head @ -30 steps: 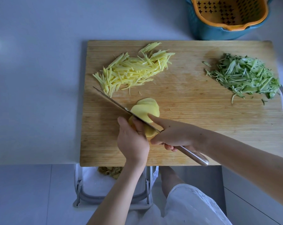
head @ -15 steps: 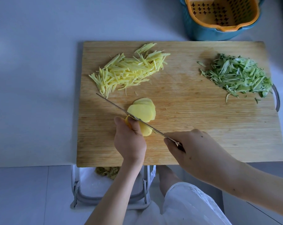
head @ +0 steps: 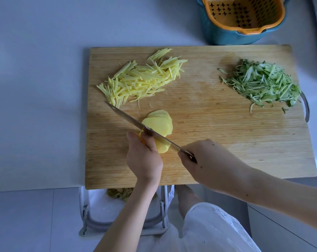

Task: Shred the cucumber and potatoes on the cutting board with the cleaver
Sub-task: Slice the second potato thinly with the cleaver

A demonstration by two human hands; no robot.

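Observation:
On the wooden cutting board [head: 217, 135], my left hand [head: 145, 157] pins down a peeled potato piece [head: 162, 147] near the front left. Thin potato slices [head: 159, 122] fan out just beyond it. My right hand [head: 206, 160] grips the handle of the cleaver [head: 132, 119], whose blade runs diagonally up-left across the potato, edge down, against my left fingers. A pile of yellow potato shreds [head: 143, 79] lies at the board's back left. Green cucumber shreds [head: 263, 84] are heaped at the back right.
A blue tub with an orange strainer basket [head: 243, 17] stands behind the board at the back right. A metal handle [head: 306, 108] sticks out at the board's right edge. Below the counter edge sits a waste bin [head: 121, 211] with peelings; my leg is beside it.
The cleaver blade has stayed on the potato while my right hand slid back along the handle and rose, covering it. The slice stack has grown slightly.

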